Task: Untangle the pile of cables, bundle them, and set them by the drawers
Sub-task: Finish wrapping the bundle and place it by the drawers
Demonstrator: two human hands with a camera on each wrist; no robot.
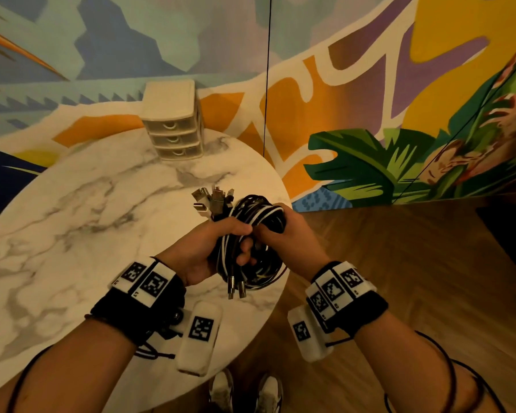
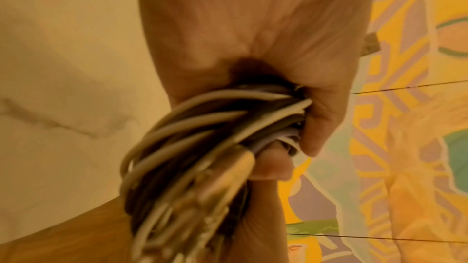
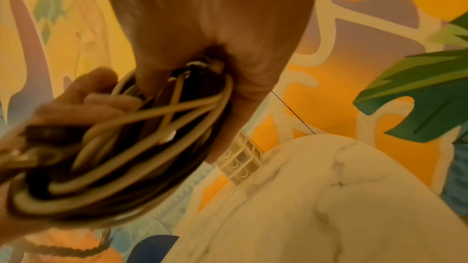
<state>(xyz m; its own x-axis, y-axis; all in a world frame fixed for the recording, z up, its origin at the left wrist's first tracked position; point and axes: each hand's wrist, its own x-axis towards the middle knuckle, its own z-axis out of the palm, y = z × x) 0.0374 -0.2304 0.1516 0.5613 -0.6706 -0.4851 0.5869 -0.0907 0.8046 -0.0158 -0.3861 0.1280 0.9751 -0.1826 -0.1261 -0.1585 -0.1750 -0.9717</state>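
Note:
A coiled bundle of black and white cables (image 1: 252,234) is held above the right edge of the round marble table (image 1: 81,210). My left hand (image 1: 218,248) grips the bundle's middle, fingers curled round the strands (image 2: 215,133). My right hand (image 1: 283,234) grips the coil's right side, with cables (image 3: 142,147) running through its fist. Metal plug ends (image 1: 213,198) stick out at the top of the bundle, and more plugs (image 1: 236,289) hang below. The small beige drawer unit (image 1: 173,120) stands at the table's far edge; part of the drawer unit (image 3: 240,159) shows in the right wrist view.
A painted mural wall (image 1: 370,84) rises behind and to the right of the table. Wooden floor (image 1: 399,263) lies to the right. A thin black cord (image 1: 267,70) hangs down the wall by the drawers. My shoes (image 1: 245,391) show below the table edge.

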